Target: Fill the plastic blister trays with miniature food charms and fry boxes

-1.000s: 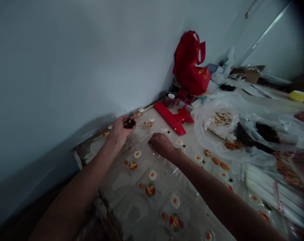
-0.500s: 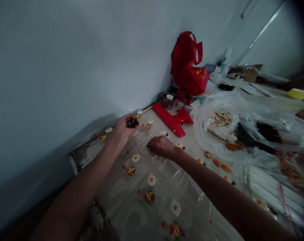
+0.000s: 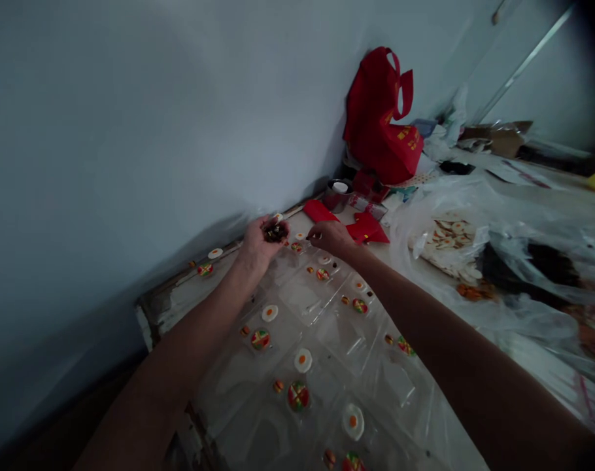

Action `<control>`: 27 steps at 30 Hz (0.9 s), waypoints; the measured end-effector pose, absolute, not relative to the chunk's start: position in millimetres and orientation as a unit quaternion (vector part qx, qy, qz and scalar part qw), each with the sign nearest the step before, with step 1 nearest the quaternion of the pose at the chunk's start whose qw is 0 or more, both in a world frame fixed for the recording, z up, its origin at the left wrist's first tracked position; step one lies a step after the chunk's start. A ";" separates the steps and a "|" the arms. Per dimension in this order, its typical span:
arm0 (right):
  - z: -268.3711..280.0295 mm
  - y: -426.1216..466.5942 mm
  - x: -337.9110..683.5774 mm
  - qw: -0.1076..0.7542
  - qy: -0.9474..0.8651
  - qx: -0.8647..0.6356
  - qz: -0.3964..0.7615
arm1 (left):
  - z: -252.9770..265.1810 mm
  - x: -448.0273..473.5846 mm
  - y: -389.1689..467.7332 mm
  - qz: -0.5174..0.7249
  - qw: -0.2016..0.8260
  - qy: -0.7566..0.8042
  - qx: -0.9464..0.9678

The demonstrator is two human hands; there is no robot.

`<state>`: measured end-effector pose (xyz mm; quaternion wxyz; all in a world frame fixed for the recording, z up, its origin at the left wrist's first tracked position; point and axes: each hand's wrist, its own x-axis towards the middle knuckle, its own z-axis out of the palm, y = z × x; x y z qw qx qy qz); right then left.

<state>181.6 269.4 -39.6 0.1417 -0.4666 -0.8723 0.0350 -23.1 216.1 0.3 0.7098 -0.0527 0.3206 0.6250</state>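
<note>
My left hand is cupped palm up near the wall, holding a heap of small dark shiny pieces. A short way to its right, my right hand has thumb and finger pinched on what looks like one small dark piece. Under both hands lie clear plastic sheets with pockets. Rows of tiny fried eggs, round red-and-green pieces and little burger-like pieces rest on them. Single dark bits sit beside some of the right-hand sets.
A red cloth bag leans on the wall, with red packets and a dark cup before it. At right, a clear plastic bag holds many egg pieces. The worn table edge runs along the left.
My right hand has lifted from the middle sheet and moved away from me, towards the back row beside my left hand. The left hand has shifted slightly right, still cupping the dark pieces.
</note>
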 end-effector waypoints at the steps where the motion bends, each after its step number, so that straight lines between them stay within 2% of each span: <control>1: -36.8 263.3 180.2 0.153 -0.870 -0.468 0.034 | -0.9 -23.4 216.3 0.626 0.708 0.322 -0.049; 7: -14.0 209.4 153.4 0.345 -0.820 -0.434 0.139 | -6.2 -27.3 215.4 0.610 0.717 0.336 -0.020; 11: -18.2 195.0 128.3 0.388 -0.801 -0.403 0.211 | -7.5 -26.0 208.1 0.619 0.715 0.326 0.001; 16: -37.4 185.3 103.3 0.484 -0.632 -0.421 0.435 | -10.3 -19.2 193.1 0.644 0.690 0.331 -0.005; 20: -43.1 183.0 101.2 0.489 -0.570 -0.406 0.520 | -10.3 -25.6 185.1 0.646 0.679 0.349 -0.022; 23: -42.0 205.5 112.6 0.486 -0.587 -0.440 0.476 | -5.5 -43.8 180.9 0.642 0.672 0.368 -0.031; 25: -41.1 232.0 119.3 0.479 -0.625 -0.483 0.383 | -1.0 -58.1 176.7 0.629 0.679 0.379 -0.018; 27: -40.7 260.5 120.1 0.435 -0.690 -0.512 0.269 | 2.9 -69.3 171.1 0.610 0.691 0.387 -0.001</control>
